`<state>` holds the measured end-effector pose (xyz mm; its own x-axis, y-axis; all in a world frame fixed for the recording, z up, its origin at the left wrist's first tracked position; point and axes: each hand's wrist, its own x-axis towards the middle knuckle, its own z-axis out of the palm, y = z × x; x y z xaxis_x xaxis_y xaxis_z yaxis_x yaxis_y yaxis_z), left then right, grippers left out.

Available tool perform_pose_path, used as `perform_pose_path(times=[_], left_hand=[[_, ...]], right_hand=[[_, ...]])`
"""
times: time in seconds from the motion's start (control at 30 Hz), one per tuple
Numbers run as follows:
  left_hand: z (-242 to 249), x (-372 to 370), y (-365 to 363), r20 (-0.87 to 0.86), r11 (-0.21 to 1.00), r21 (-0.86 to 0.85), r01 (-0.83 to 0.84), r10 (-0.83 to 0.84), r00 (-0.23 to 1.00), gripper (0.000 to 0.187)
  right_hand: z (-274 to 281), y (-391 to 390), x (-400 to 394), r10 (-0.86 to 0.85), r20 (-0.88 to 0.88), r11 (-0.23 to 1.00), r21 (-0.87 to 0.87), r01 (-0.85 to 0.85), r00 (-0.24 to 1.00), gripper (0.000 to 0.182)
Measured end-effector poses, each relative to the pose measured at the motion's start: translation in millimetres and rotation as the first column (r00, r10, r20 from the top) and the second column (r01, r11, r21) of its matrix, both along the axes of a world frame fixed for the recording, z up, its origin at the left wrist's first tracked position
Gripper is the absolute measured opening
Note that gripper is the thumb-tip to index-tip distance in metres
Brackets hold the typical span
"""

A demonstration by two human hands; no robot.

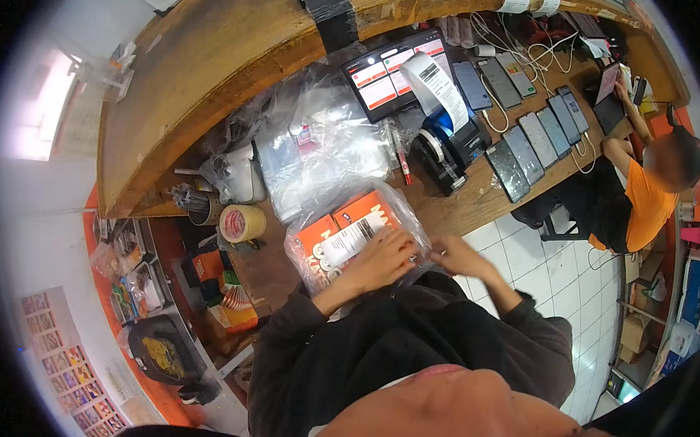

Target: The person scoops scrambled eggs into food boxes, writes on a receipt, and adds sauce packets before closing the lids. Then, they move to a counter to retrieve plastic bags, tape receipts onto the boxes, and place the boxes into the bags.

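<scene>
Orange boxes (316,234) lie inside a clear plastic bag (295,257) at the table's front edge, under a white printed label (351,239). My left hand (385,258) rests over the right part of the package, its fingers bent onto the plastic. Beside the bag's right edge is my right hand (458,258), fingers pinched together near the plastic; what they hold is too small to make out. Behind the package lies a stack of clear plastic bags (321,152).
Tape rolls (242,223) stand left of the package. Behind are a tablet (386,73), a label printer (468,138), a tape dispenser (438,161), a red marker (405,168) and several phones (508,164). Another person (651,198) sits at the right.
</scene>
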<state>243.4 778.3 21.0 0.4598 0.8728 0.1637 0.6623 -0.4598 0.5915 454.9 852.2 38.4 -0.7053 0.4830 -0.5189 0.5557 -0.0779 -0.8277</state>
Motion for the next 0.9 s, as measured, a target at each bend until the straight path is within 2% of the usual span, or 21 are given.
perform_pose_path(times=[0.03, 0.1, 0.13, 0.17, 0.2, 0.23, 0.27, 0.3, 0.33, 0.37, 0.4, 0.47, 0.53, 0.57, 0.67, 0.7, 0.73, 0.77, 0.83, 0.87, 0.9], left_hand=[[1, 7, -8, -0.076, 0.985, -0.154, 0.08, -0.092, 0.993, 0.037], [-8, 10, -15, -0.138, 0.993, -0.09, 0.073, -0.085, 0.987, 0.04], [-13, 11, -17, -0.191, 0.997, -0.028, 0.069, -0.073, 0.979, 0.043], [-16, 13, -18, -0.196, 0.997, -0.021, 0.067, -0.07, 0.978, 0.043], [-17, 14, -19, -0.185, 0.997, -0.052, 0.063, -0.072, 0.98, 0.044], [-19, 14, -21, -0.174, 0.995, -0.082, 0.059, -0.072, 0.982, 0.045], [-20, 15, -22, -0.18, 0.996, -0.073, 0.054, -0.067, 0.981, 0.045], [-22, 15, -24, -0.165, 0.997, -0.05, 0.053, -0.061, 0.984, 0.044], [-22, 11, -25, -0.155, 0.998, -0.027, 0.052, -0.056, 0.986, 0.043], [-18, 7, -26, -0.17, 0.999, -0.02, 0.044, -0.047, 0.984, 0.043], [-13, 4, -29, -0.098, 0.998, -0.061, -0.004, -0.002, 0.995, 0.042], [-6, 4, -31, 0.018, 0.988, -0.131, -0.085, 0.088, 0.996, 0.038], [-7, 5, -31, 0.07, 0.984, -0.132, -0.119, 0.129, 0.989, 0.037], [-7, 5, -32, 0.113, 0.981, -0.134, -0.14, 0.155, 0.981, 0.036], [0, 7, -29, 0.12, 0.975, -0.153, -0.163, 0.182, 0.976, 0.034], [0, 9, -31, 0.128, 0.975, -0.153, -0.161, 0.181, 0.975, 0.034], [0, 8, -33, 0.147, 0.968, -0.194, -0.161, 0.191, 0.971, 0.033], [1, 5, -28, 0.157, 0.962, -0.22, -0.162, 0.199, 0.967, 0.032], [4, 4, -26, 0.154, 0.965, -0.203, -0.165, 0.198, 0.968, 0.03], [5, 4, -28, 0.155, 0.967, -0.2, -0.161, 0.193, 0.969, 0.028], [5, 4, -27, 0.155, 0.968, -0.199, -0.154, 0.186, 0.97, 0.028]], right_hand=[[17, 18, -3, 0.022, -0.079, 0.995, -0.1, -0.03, 0.997, 0.014], [7, 69, 5, 0.101, -0.356, 0.982, 0.187, -0.035, 0.929, 0.011], [20, 93, 0, -0.179, -0.332, 0.97, 0.1, 0.223, 0.926, 0.009], [5, 127, -5, -0.284, -0.49, 0.883, 0.202, 0.424, 0.824, 0.023], [-8, 157, -15, -0.337, -0.526, 0.57, 0.546, 0.614, 0.781, 0.038], [-25, 191, -23, -0.284, -0.44, 0.283, 0.811, 0.513, 0.852, 0.042], [-39, 215, -23, -0.27, -0.331, -0.054, 0.943, 0.329, 0.904, 0.045], [-44, 222, -16, -0.263, -0.341, -0.063, 0.94, 0.336, 0.903, 0.045], [-49, 231, -11, -0.195, -0.318, 0.259, 0.896, 0.361, 0.928, 0.042], [-37, 233, -17, -0.113, -0.315, 0.558, 0.765, 0.323, 0.942, 0.038], [-24, 227, -5, -0.072, -0.321, 0.717, 0.641, 0.273, 0.944, 0.032], [-4, 198, 18, -0.11, -0.473, 0.905, 0.315, 0.285, 0.874, 0.022], [31, 162, 29, -0.012, -0.232, 0.899, 0.424, 0.112, 0.973, 0.012], [23, 164, 38, -0.011, -0.226, 0.902, 0.417, 0.107, 0.974, 0.012], [-17, 202, 86, -0.179, -0.239, 0.918, 0.308, 0.249, 0.955, 0.019], [-32, 223, 102, -0.408, -0.439, 0.721, 0.384, 0.577, 0.801, 0.029], [-28, 227, 103, -0.532, -0.64, 0.422, 0.367, 0.829, 0.554, 0.039], [-29, 227, 97, -0.521, -0.652, 0.417, 0.369, 0.831, 0.551, 0.039], [-38, 209, 74, -0.45, -0.586, 0.651, 0.302, 0.697, 0.674, 0.058], [-39, 200, 63, -0.443, -0.624, 0.709, 0.197, 0.678, 0.644, 0.061], [-41, 196, 52, -0.45, -0.678, 0.682, 0.16, 0.714, 0.581, 0.06]])
